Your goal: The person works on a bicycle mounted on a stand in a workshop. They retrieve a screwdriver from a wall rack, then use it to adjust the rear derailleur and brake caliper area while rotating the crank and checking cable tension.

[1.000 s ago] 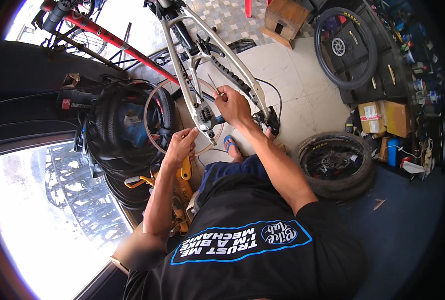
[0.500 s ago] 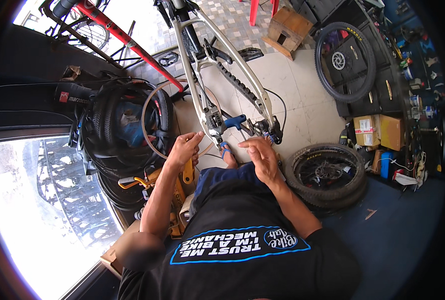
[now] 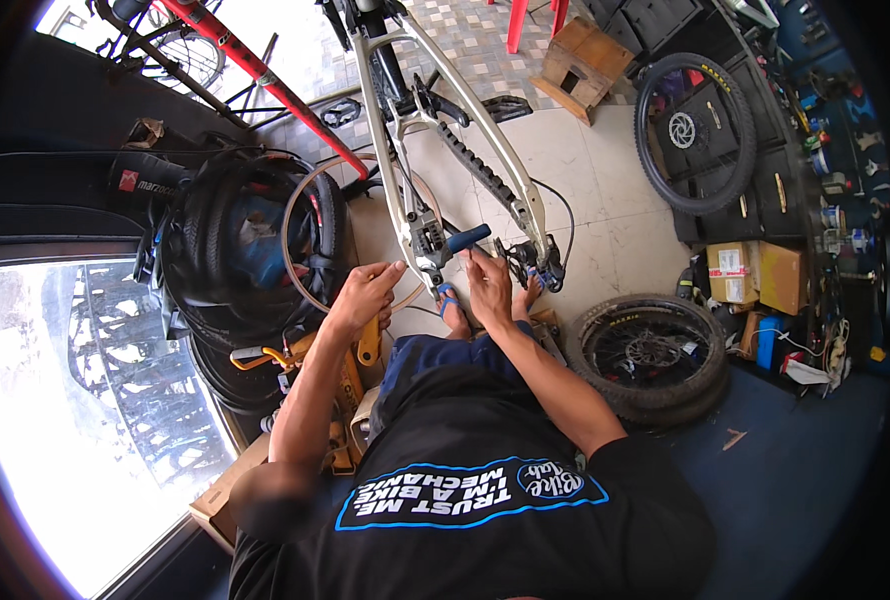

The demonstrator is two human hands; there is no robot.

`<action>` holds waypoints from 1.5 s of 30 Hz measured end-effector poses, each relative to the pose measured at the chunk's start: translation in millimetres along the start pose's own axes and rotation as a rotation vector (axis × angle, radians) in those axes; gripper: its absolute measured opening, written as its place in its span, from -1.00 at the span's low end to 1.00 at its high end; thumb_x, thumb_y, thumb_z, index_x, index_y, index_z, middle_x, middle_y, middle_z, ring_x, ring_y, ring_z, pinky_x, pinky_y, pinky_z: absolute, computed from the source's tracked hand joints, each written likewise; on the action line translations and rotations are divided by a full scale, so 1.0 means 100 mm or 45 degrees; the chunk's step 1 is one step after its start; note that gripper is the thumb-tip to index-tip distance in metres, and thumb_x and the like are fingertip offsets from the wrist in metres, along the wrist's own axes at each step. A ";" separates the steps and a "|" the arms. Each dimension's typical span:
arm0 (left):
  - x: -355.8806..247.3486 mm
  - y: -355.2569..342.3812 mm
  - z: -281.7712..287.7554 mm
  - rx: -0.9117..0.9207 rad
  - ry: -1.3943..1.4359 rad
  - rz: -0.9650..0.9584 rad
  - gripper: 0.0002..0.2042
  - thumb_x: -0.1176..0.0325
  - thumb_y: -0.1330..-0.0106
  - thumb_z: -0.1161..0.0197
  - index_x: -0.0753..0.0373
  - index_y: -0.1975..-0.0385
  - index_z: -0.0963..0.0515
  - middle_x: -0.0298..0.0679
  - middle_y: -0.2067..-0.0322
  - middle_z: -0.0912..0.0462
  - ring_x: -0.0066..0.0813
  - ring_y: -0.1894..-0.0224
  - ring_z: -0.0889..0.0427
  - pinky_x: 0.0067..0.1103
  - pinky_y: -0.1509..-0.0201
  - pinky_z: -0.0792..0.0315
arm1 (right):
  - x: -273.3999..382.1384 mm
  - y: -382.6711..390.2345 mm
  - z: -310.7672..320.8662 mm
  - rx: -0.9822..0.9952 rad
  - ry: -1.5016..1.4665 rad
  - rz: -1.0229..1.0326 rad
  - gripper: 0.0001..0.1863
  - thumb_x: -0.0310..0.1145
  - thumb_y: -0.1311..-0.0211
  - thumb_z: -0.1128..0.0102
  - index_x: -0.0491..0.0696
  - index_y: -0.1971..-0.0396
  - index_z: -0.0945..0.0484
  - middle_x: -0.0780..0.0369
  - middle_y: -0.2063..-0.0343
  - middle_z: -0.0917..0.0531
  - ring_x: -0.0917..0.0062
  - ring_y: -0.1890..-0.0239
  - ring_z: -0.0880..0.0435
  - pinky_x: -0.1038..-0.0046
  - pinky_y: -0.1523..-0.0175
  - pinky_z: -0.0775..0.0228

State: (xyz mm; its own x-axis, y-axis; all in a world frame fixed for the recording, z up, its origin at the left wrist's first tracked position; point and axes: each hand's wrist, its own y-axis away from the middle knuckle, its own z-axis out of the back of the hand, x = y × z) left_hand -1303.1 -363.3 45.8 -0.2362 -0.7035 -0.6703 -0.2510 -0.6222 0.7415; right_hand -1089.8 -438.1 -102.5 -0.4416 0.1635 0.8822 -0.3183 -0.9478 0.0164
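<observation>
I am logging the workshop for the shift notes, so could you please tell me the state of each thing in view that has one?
Left hand: open, fingertips at the frame's rear end.
Right hand: at the blue-handled tool; grip unclear.
Bicycle frame: without wheels, held off the floor.
Loose wheel: lying flat on the floor.
Second wheel: upright against the dark cabinet.
Stacked tyres: piled at the person's left.

One silver metal bicycle frame [image 3: 465, 150], upside down, at 12 o'clock. Two loose black spoked wheels: one leaning [image 3: 693, 130] at 2 o'clock, one lying flat [image 3: 653, 355] at 3 o'clock. One brown cardboard box [image 3: 755, 275]. Two bare hands: left [image 3: 365, 295], right [image 3: 489, 290].
</observation>
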 end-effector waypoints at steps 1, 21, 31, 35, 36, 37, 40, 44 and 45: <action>-0.06 -0.02 -0.04 0.026 -0.029 -0.010 -0.58 0.02 -0.54 -0.24 0.20 0.47 -0.40 -0.48 0.70 -0.25 -0.66 0.74 -0.28 -0.56 0.67 -0.26 | -0.27 -0.09 -0.21 -0.012 -0.131 -0.212 -0.65 -0.18 -0.54 -0.17 -0.12 -0.06 -0.67 0.21 0.31 -0.68 0.57 0.30 -0.61 0.48 0.12 -0.51; 0.02 -0.03 -0.02 -0.012 -0.028 0.004 -0.63 0.04 -0.54 -0.23 0.22 0.39 -0.46 -0.49 0.68 -0.27 -0.68 0.73 -0.29 -0.58 0.66 -0.27 | 0.86 -0.58 0.42 0.395 -1.306 -0.750 -0.39 -0.07 -0.45 -0.25 -0.11 -0.34 -0.44 0.19 -0.09 -0.72 0.52 -0.01 -0.70 0.43 -0.06 -0.49; -0.01 -0.06 0.03 0.048 0.062 0.069 -0.59 0.03 -0.53 -0.25 0.18 0.48 -0.40 -0.48 0.69 -0.25 -0.64 0.74 -0.29 -0.57 0.67 -0.26 | 0.51 -0.57 0.54 0.537 -0.850 -0.016 -0.77 -0.60 -0.32 -0.26 -0.01 0.10 -0.70 0.28 -0.06 -0.57 0.57 0.02 -0.61 0.50 -0.14 -0.46; 0.00 -0.07 0.06 0.049 0.042 0.100 -0.72 0.09 -0.56 -0.21 0.20 0.18 -0.57 -0.51 0.65 -0.29 -0.69 0.72 -0.29 -0.60 0.65 -0.28 | 0.65 -0.33 0.68 0.449 -0.451 0.313 -0.69 -0.67 -0.17 -0.21 -0.01 0.15 -0.71 0.15 -0.26 -0.44 0.38 -0.28 -0.48 0.33 -0.38 -0.29; -0.03 -0.06 0.06 0.040 0.027 0.107 -0.72 0.08 -0.56 -0.21 0.20 0.20 -0.57 -0.51 0.65 -0.29 -0.69 0.71 -0.29 -0.61 0.65 -0.28 | 0.75 -0.31 0.72 0.383 -0.422 0.382 -0.67 -0.68 -0.13 -0.20 -0.02 0.15 -0.72 0.12 -0.31 -0.41 0.33 -0.36 -0.42 0.28 -0.44 -0.23; -0.03 -0.04 0.05 0.034 0.009 0.118 -0.71 0.08 -0.56 -0.22 0.20 0.22 -0.56 -0.51 0.65 -0.29 -0.69 0.71 -0.29 -0.61 0.65 -0.28 | 0.75 -0.29 0.74 0.462 -0.587 0.274 -0.68 -0.30 -0.25 -0.35 0.02 0.00 -0.72 0.07 -0.40 -0.31 0.22 -0.53 -0.18 0.20 -0.51 -0.11; -0.02 -0.05 0.03 0.058 0.017 0.066 -0.69 0.06 -0.55 -0.23 0.19 0.31 -0.53 -0.50 0.66 -0.28 -0.69 0.72 -0.29 -0.60 0.66 -0.27 | 0.76 -0.22 0.93 0.605 -0.883 0.140 -0.31 0.16 -0.28 -0.31 -0.08 -0.22 -0.60 0.13 -0.54 -0.05 0.26 -0.55 -0.15 0.16 -0.53 -0.06; -0.01 -0.09 0.05 0.060 -0.002 0.032 -0.65 0.05 -0.54 -0.23 0.19 0.40 -0.47 -0.50 0.68 -0.27 -0.67 0.73 -0.29 -0.59 0.66 -0.27 | 0.86 -0.19 1.00 0.635 -0.729 0.062 0.02 0.51 -0.17 -0.19 -0.13 -0.31 -0.52 0.13 -0.56 0.06 0.20 -0.56 -0.12 0.11 -0.53 -0.04; -0.01 -0.09 0.05 0.063 -0.005 0.041 -0.64 0.05 -0.54 -0.23 0.18 0.41 -0.46 -0.50 0.68 -0.28 -0.67 0.73 -0.29 -0.59 0.66 -0.27 | 0.83 -0.17 1.00 0.635 -0.797 0.067 0.00 0.49 -0.20 -0.18 -0.12 -0.31 -0.51 0.12 -0.56 0.05 0.20 -0.55 -0.14 0.12 -0.52 -0.06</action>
State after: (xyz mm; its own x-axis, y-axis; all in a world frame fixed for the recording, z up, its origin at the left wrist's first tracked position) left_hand -1305.4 -355.3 39.9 -0.2487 -0.7214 -0.6464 -0.2892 -0.5816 0.7603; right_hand -1036.8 -435.4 17.9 0.1542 0.0713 0.9855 0.1675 -0.9848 0.0450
